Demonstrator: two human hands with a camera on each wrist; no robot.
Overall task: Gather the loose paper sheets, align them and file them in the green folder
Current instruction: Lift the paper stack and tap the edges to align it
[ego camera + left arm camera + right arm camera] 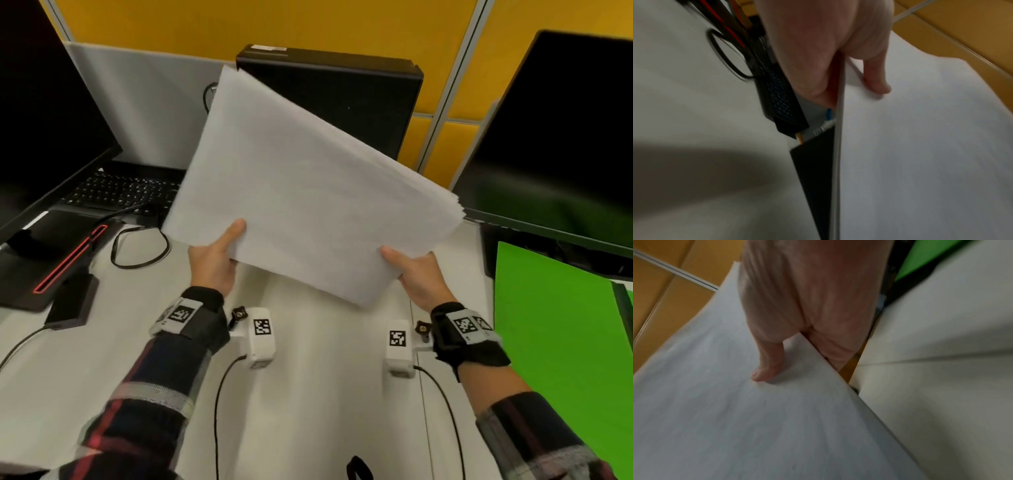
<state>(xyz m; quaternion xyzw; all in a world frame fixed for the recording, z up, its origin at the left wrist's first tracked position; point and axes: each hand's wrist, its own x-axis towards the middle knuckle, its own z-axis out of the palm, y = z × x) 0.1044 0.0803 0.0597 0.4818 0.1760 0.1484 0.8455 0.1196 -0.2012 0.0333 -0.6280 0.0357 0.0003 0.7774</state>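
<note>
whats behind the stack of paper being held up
Behind the paper stack stands a black computer case, its top and right part showing. Its lower left is covered, as is the desk beneath. Fingers under the stack are hidden.

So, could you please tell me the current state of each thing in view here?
White paper stack: lifted off the desk, tilted, edges roughly aligned.
Left hand: pinches the stack's near left edge.
Right hand: pinches the near right edge.
Green folder: lying on the desk, right.
Two black monitors: screens dark.
</note>
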